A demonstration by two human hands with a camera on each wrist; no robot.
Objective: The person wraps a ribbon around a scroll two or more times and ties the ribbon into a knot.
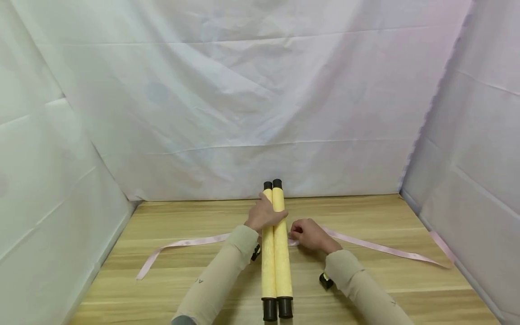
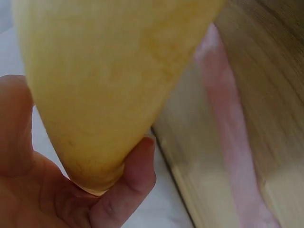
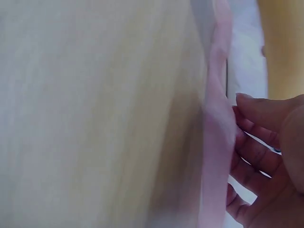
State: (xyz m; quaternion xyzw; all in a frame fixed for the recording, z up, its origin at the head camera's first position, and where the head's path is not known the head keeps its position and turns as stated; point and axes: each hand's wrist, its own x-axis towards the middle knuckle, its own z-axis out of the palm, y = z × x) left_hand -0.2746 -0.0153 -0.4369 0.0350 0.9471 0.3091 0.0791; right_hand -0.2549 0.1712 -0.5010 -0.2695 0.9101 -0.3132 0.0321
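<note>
A yellow scroll (image 1: 283, 266), seen as two rolls side by side with black knobs at both ends, points away from me over the table. My left hand (image 1: 266, 214) grips its far half, with the thumb lying over the right roll. Fingers wrap round the yellow roll (image 2: 99, 95) in the left wrist view. A pink ribbon (image 1: 378, 247) runs crosswise, passing behind or under the scroll. Just right of the rolls, my right hand (image 1: 312, 234) pinches the ribbon with curled fingers. In the right wrist view the ribbon (image 3: 217, 142) runs along the fingertips.
The wood-grain table (image 1: 195, 280) ends at a white cloth backdrop (image 1: 243, 113) behind, with cloth walls left and right. The ribbon's left length (image 1: 174, 245) bends toward me. Small black devices (image 1: 326, 280) sit at the wrists.
</note>
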